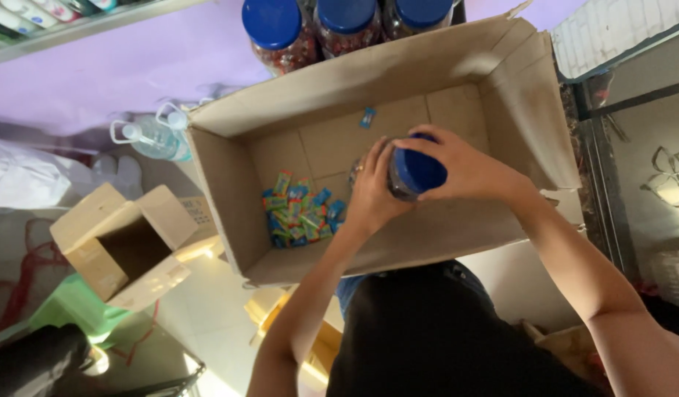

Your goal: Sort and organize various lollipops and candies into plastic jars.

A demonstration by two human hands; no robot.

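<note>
Lilac wall (134,66) backs a cardboard box (501,88); both hands grip a blue-lidded jar (415,173).

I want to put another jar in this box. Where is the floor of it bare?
Bare cardboard lies along the back wall of the large box, around one stray blue packet. Crowded: the packet pile front-left, and the middle, where both hands hold the blue-lidded jar.

Lilac wall (134,66), pale sunlit floor (214,316)

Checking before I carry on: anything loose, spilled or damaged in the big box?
Yes. Small wrappers lie loose in a heap on the box floor, one stray apart near the back wall. The box's right flap looks creased.
</note>
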